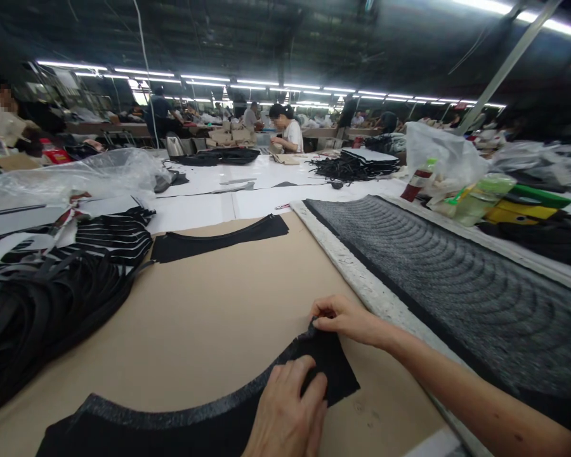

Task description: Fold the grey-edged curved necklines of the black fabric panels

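A black curved fabric piece (pixel 219 422) with a speckled grey strip along its upper edge lies on the tan board (pixel 209 311). My left hand (pixel 290 406) rests on this fabric with its fingers bent and somewhat apart, and nothing shows in its grasp. At the fabric's upper right corner, my right hand (pixel 345 320) pinches the edge between thumb and fingers. A second black curved piece (pixel 223 240) lies flat at the far side of the board.
Black strips (pixel 42 304) are heaped on the left, below a clear plastic bag (pixel 90 174). Overlapping grey-speckled pieces (pixel 447 273) lie on a board at right, beside bottles (pixel 419 179). A person (pixel 292 133) sits beyond the white table (pixel 195 206).
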Available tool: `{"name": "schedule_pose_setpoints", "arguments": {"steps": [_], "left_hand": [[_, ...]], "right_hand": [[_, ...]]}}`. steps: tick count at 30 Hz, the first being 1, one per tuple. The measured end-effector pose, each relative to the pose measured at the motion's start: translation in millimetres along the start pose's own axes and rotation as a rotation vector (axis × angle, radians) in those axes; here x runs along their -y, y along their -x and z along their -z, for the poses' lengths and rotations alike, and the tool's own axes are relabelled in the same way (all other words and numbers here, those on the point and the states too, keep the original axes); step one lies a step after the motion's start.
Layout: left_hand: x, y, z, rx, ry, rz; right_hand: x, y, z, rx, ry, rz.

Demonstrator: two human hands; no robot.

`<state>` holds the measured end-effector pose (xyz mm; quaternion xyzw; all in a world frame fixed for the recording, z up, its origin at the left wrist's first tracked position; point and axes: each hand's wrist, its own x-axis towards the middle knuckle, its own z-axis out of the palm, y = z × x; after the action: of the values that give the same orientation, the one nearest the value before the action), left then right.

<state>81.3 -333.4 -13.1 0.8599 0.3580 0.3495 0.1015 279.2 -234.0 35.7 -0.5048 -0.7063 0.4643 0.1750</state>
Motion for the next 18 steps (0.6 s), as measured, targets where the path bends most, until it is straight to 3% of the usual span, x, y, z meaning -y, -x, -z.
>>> {"name": "schedule_pose_setpoints", "arguments": {"steps": [3, 6, 12, 18], "left_hand": [[9.2, -23.9, 22.5, 0.022, 0.192, 0.295], [19.5, -53.0, 37.4, 0.081, 0.246, 0.544], [14.4, -78.6, 37.2, 0.272, 0.278, 0.664], [7.7, -81.6, 36.1, 0.271, 0.252, 0.69]], "right_hand": [[7.8, 9.0, 0.6, -0.03, 0.041, 0.057], [17.5, 20.0, 0.3, -0.072, 0.096, 0.109], [24.0, 34.8, -2.6, -0.126, 0.182, 0.142], [26.4, 38.0, -1.6, -0.153, 0.224, 0.159]]}}
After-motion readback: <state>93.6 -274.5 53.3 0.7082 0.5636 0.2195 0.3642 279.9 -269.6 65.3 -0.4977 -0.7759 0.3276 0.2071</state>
